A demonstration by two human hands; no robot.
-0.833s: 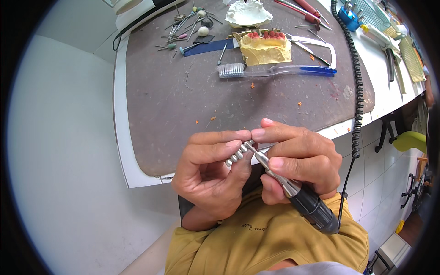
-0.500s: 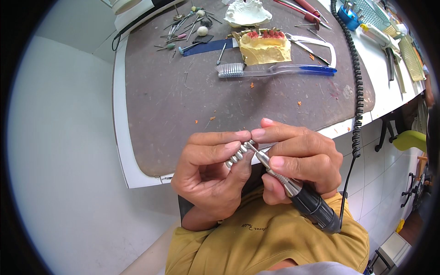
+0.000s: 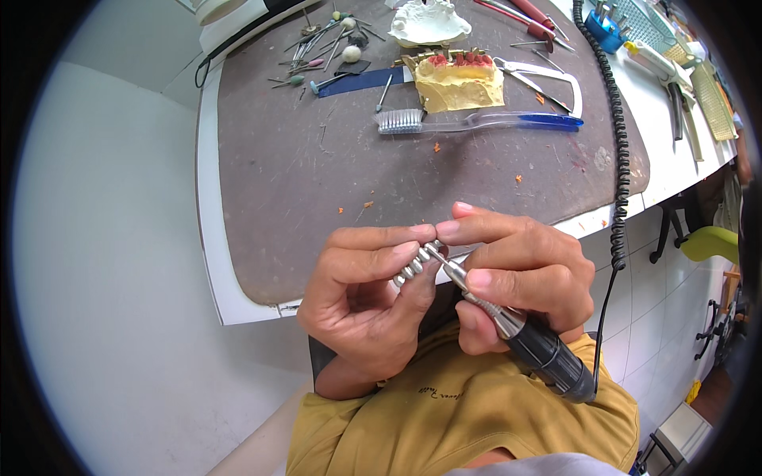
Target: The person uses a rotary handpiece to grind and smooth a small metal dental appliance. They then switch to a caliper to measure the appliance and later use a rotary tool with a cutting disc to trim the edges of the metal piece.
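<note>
Between the thumb and fingers of my left hand (image 3: 365, 289) is a silvery metal dental bridge (image 3: 409, 270), a curved row of several tooth-shaped units. My right hand (image 3: 528, 274) grips a rotary handpiece (image 3: 548, 357) with a black body and a metal nose, much like a pen. The thin bit at its tip touches, or nearly touches, the far end of the bridge; I cannot tell which. My two index fingertips meet just beyond it. Both hands are in front of the bench's near edge, above my lap.
On the brown bench mat (image 3: 302, 198) lie a toothbrush (image 3: 476, 121), a yellow dental model (image 3: 459, 87) with red dies, a white plaster cast (image 3: 429, 24), a caliper (image 3: 548, 79) and scattered burs (image 3: 317, 44). A coiled black cord (image 3: 617, 151) hangs over the right edge.
The handpiece's rear end has shifted slightly to the right, and the bridge has turned a little in my left fingers. Nothing on the bench has moved.
</note>
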